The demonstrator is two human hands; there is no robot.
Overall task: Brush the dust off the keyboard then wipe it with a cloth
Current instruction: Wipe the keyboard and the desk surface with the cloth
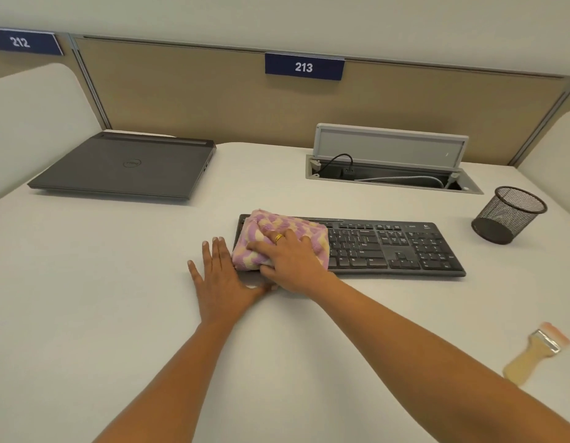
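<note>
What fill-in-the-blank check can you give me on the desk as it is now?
The right hand presses the cloth onto the keyboard's ____ end.
The left hand lies flat on the desk, holding ____.
The brush lies untouched beside the ____ forearm.
The laptop's lid is ____.
Missing: left; nothing; right; closed.

A black full-size keyboard (395,247) lies flat on the white surface, its long side running left to right, keys up. A fluffy cloth (264,223) checked in lilac and cream, folded into a thick pad, sits over the keyboard's left end under the right hand (290,257), whose spread fingers press down on it. The brush (536,353) (pale wooden handle, metal band, pinkish bristles, somewhat blurred) lies flat near the right edge, well apart from the keyboard.
</note>
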